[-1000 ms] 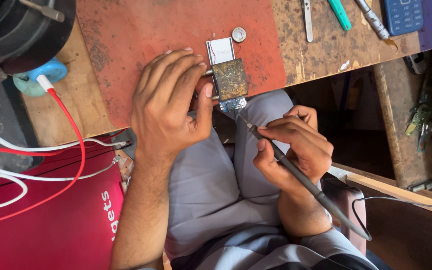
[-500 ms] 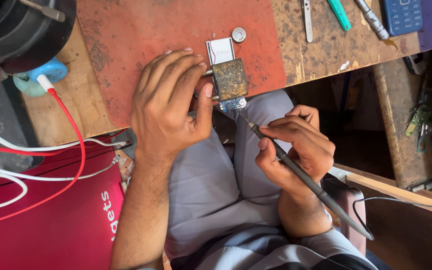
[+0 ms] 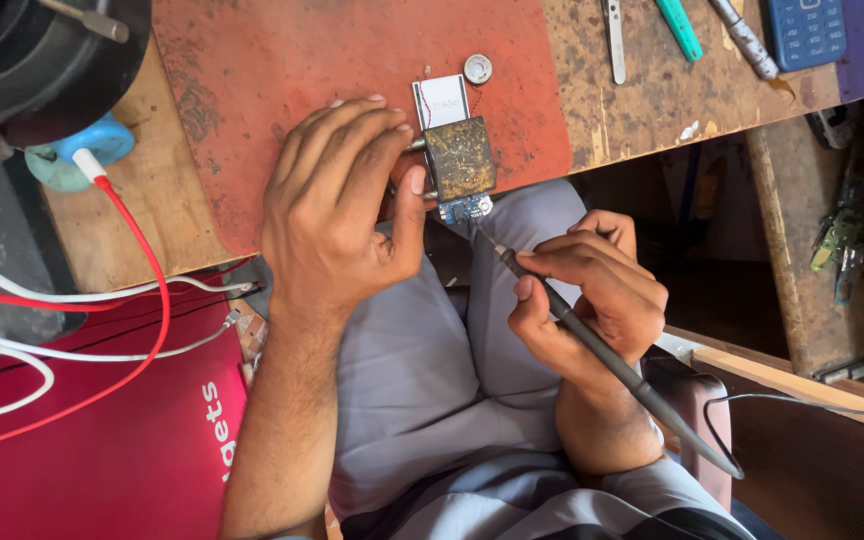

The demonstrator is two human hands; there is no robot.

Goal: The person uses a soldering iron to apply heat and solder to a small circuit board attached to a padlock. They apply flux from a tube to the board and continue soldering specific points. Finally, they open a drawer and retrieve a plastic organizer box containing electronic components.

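One soldering iron (image 3: 612, 365) gripped in right hand (image 3: 592, 300); left hand (image 3: 337, 205) pinches one clamp (image 3: 459, 158); positions unchanged.

Crowding the bench edge: left hand (image 3: 337, 210) pressing against the small metal clamp (image 3: 460, 157), white cell (image 3: 442, 100) and coin disc (image 3: 478, 68) lying just behind. Leaving open red mat (image 3: 282, 50) beyond; red and white wires (image 3: 102, 300) blocking the left.
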